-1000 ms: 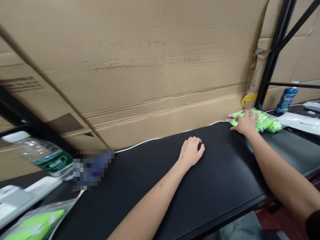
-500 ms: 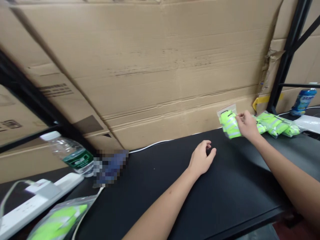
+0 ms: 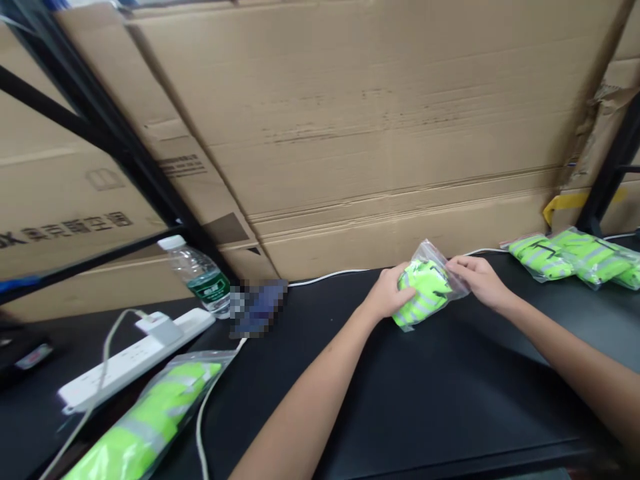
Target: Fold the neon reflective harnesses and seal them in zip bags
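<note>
Between my hands is a clear plastic bag with a folded neon-yellow reflective vest (image 3: 425, 288) inside, held just above the black tabletop (image 3: 400, 387). My left hand (image 3: 389, 293) grips its left side, thumb across the front. At the bag's upper right edge, my right hand (image 3: 477, 279) pinches the loose clear plastic. Several more bagged reflective vests (image 3: 540, 257) lie overlapping at the far right. Another bagged vest (image 3: 145, 427), longer in shape, rests at the near left.
A white power strip (image 3: 135, 367) with a plugged-in charger and cable lies at left. Behind it a water bottle (image 3: 207, 283) leans beside a pixelated dark blue item (image 3: 263, 307). Cardboard (image 3: 375, 133) walls the back, between black metal posts (image 3: 110, 133). A white cable runs along the table's back.
My right hand has brought the bagged vest leftward from beside the pile, and my left hand has closed on it. The camera view has shifted left.
</note>
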A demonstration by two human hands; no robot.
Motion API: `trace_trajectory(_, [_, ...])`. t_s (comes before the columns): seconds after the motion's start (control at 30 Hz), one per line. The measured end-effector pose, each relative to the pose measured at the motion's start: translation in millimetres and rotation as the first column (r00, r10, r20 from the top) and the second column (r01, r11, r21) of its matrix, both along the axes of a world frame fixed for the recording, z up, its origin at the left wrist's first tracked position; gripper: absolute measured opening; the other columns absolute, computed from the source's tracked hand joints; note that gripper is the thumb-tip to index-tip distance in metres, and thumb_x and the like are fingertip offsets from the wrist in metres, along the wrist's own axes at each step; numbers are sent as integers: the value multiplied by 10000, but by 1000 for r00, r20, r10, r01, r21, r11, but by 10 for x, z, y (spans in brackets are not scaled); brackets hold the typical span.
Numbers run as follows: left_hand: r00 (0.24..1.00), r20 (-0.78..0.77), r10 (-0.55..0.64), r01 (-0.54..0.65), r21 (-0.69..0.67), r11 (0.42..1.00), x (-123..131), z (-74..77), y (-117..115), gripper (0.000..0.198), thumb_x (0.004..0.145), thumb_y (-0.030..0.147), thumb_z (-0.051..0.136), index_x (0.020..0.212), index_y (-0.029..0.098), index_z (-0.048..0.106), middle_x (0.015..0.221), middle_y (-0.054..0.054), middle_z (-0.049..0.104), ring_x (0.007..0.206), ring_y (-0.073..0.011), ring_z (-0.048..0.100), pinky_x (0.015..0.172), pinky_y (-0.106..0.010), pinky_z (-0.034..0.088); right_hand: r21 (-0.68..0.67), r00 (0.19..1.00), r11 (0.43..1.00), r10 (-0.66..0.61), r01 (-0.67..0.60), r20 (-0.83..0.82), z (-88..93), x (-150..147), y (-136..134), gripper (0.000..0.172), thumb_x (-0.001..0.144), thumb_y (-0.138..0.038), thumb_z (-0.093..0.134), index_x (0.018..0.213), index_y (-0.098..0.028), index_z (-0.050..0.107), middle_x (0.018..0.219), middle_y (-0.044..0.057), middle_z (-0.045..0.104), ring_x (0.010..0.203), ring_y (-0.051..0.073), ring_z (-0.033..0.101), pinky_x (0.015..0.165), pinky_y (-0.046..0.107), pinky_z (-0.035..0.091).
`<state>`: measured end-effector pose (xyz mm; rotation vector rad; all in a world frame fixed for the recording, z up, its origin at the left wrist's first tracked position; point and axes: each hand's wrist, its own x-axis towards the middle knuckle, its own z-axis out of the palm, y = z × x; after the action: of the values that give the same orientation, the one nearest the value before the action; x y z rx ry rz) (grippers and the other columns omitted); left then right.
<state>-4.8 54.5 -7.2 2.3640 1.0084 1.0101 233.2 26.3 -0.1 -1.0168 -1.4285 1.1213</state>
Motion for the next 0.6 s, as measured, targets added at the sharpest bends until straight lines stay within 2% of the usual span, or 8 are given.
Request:
trace_trajectory(0.1, [984, -174, 48, -30, 104, 994, -177, 92, 1, 442, 698, 277, 668, 1138, 241, 675, 932, -13, 715, 833, -234, 656, 812, -354, 515, -165, 983, 974, 169, -156, 69, -38, 16, 17, 357, 726, -490, 766, 660, -167, 628, 585, 22, 637, 507, 137, 606, 503, 269, 509])
trace_trajectory(0.17, [962, -220, 160, -115, 204, 972, -209, 106, 14, 440, 743, 287, 662, 1179, 227, 651, 997, -52, 701, 931, -265, 639, 879, -404, 493, -252, 966, 942, 247, -221, 72, -94, 0, 17, 347, 719, -472, 783, 658, -162, 639, 597, 56, 677, 525, 175, 658, 531, 309, 557])
trace_trajectory(0.23, [933, -214, 288, -215, 307, 927, -188, 107, 28, 347, 815, 275, 609, 1148, 183, 645, 1052, -107, 682, 1030, -299, 600, 926, -452, 459, -301, 959, 919, 280, -254, 43, -148, -18, 17, 348, 728, -476, 782, 681, -160, 646, 625, 84, 704, 540, 191, 680, 558, 335, 583])
trace_trajectory(0.33, [903, -207, 376, -269, 409, 872, -97, 115, -7, 206, 899, 291, 522, 966, 160, 666, 937, -119, 686, 940, -281, 606, 841, -420, 463, -291, 968, 924, 251, -247, -26, -196, -40, 24, 378, 745, -516, 772, 702, -167, 632, 643, 73, 705, 545, 167, 671, 579, 320, 585])
trace_trajectory(0.47, [910, -256, 327, -180, 465, 867, 121, 125, -217, 339, 905, 457, 525, 706, 198, 616, 672, -50, 640, 691, -206, 584, 639, -324, 430, -201, 966, 947, 233, -252, -110, -205, -104, 8, 462, 757, -561, 768, 609, -188, 539, 516, -25, 565, 464, 98, 549, 500, 250, 500])
trace_trajectory(0.6, [917, -222, 333, -200, 465, 862, 351, 125, -433, 404, 864, 542, 592, 641, 207, 563, 658, -38, 613, 694, -202, 561, 600, -310, 397, -135, 951, 950, 258, -282, -167, -220, -212, -51, 481, 751, -571, 779, 615, -189, 521, 516, -49, 516, 461, 82, 474, 482, 239, 426])
